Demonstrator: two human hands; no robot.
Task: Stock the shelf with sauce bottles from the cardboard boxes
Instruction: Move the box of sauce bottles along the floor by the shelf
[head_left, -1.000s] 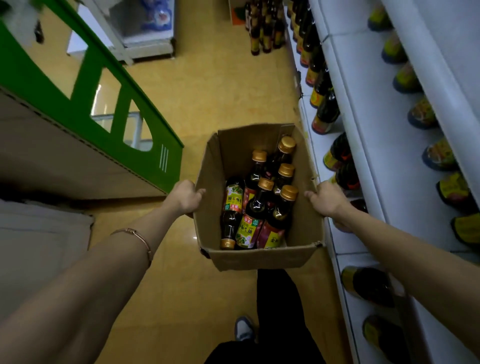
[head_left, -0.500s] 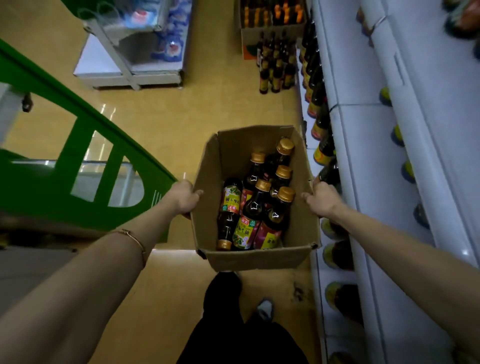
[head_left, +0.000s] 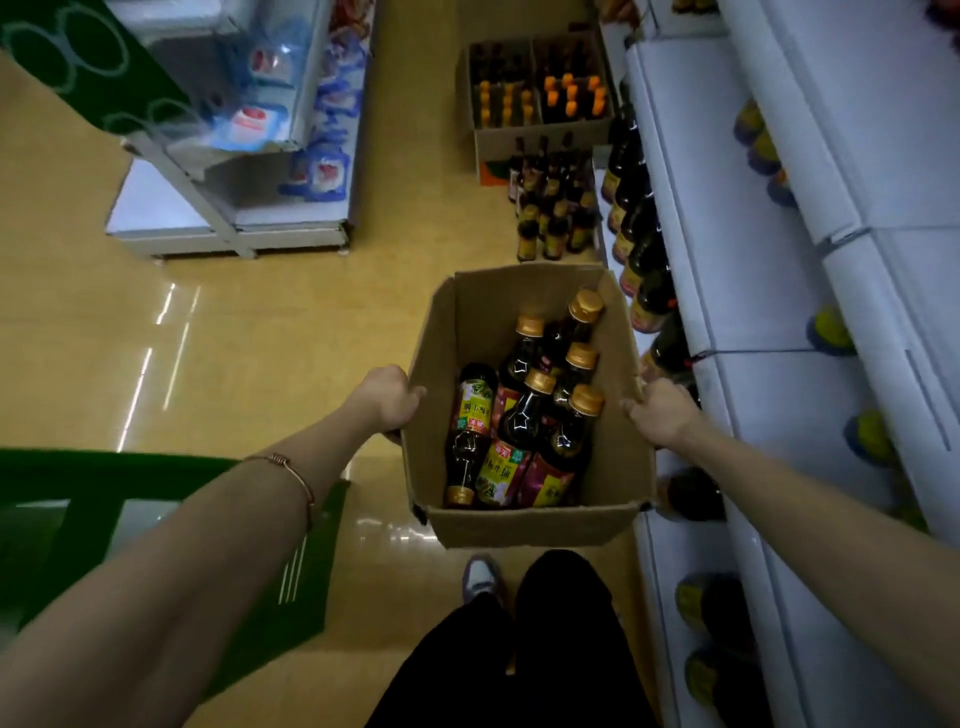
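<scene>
Beside the white metal shelf (head_left: 753, 270) that runs down the right of the frame, a person holds an open brown cardboard box (head_left: 530, 525) at the picture's centre, clear of the glossy yellow floor (head_left: 249, 332). The left hand (head_left: 390, 397) is curled over the box's left wall, fingers inside the rim; the right hand (head_left: 662, 410) is clamped the same way on the right wall. Inside lie about half a dozen dark glass sauce bottles (head_left: 524, 415) with gold screw caps and bright paper labels, loose and leaning on one another, one turned cap-down toward the near wall.

Glass and liquid should make this a heavy load for thin corrugated card, and the walls look soft enough to bow, so a grip low on the sides or under the base would likely be safer than the rims. The bottles, smooth and round, may roll and knock together if the box tilts; each is best taken by the neck or around the labelled body.

Similar dark bottles (head_left: 644, 260) line the shelf's lower tier. At upper centre, a second cardboard carton (head_left: 540, 137) of orange-capped bottles stands on the floor, with a cluster of standing bottles (head_left: 553, 218) just before it. A thin bracelet (head_left: 291, 470) circles the left wrist.
</scene>
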